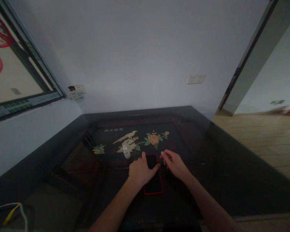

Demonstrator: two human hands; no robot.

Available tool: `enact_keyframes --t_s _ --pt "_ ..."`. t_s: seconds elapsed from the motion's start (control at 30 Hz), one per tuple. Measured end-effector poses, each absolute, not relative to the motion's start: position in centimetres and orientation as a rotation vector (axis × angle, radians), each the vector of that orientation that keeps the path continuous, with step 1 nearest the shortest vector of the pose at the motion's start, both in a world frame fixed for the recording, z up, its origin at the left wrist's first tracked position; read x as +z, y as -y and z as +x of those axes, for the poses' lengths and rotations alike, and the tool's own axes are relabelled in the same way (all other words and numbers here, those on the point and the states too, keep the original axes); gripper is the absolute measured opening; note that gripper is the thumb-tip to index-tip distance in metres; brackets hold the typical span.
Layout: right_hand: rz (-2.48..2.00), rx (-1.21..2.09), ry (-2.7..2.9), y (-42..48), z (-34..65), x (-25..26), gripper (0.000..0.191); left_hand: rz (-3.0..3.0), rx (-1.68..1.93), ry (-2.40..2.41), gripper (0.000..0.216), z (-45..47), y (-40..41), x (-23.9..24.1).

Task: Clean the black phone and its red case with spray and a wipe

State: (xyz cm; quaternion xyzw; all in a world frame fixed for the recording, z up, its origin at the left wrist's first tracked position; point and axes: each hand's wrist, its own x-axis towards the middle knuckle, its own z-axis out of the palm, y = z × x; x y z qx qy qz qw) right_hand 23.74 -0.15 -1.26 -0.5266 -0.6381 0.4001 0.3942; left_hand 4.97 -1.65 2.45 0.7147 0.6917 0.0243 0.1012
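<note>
A smartphone (pixel 153 185) with a red edge and a dark screen lies flat on the black table. My left hand (pixel 140 170) spans it from the left, its thumb reaching over the screen to the right edge and its forefinger along the left edge, holding it. Just right of the phone, my right hand (pixel 175 164) is closed in a pinch. A small pale tip shows at its fingertips, too blurred to name. Beyond my left hand stands a small clear bottle (pixel 126 152) with a white cap.
The glossy black table (pixel 222 174) bears a bird-and-flower picture (pixel 153 139) and reflects the window. Behind it is a white wall with sockets (pixel 196 79). A white cable (pixel 24 214) with a yellow part lies at the lower left. Wooden floor shows at right.
</note>
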Motion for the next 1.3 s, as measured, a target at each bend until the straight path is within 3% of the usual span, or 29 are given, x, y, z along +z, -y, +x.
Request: enact_keyframes --t_s 0.33,0.63,1.3 --pt "-1.368 0.993 1.662 0.0 23.7 -1.6 0.040 2.091 0.119 -1.836 0.059 2.2 0.4 3.1" --pt "-1.395 1.021 1.659 0.0 23.6 -1.5 0.041 2.130 0.151 -2.006 0.090 4.9 1.8 2.4" --pt "-1.347 1.028 1.660 0.1 23.7 -1.2 0.038 2.103 0.109 -2.058 0.080 6.4 1.4 2.5"
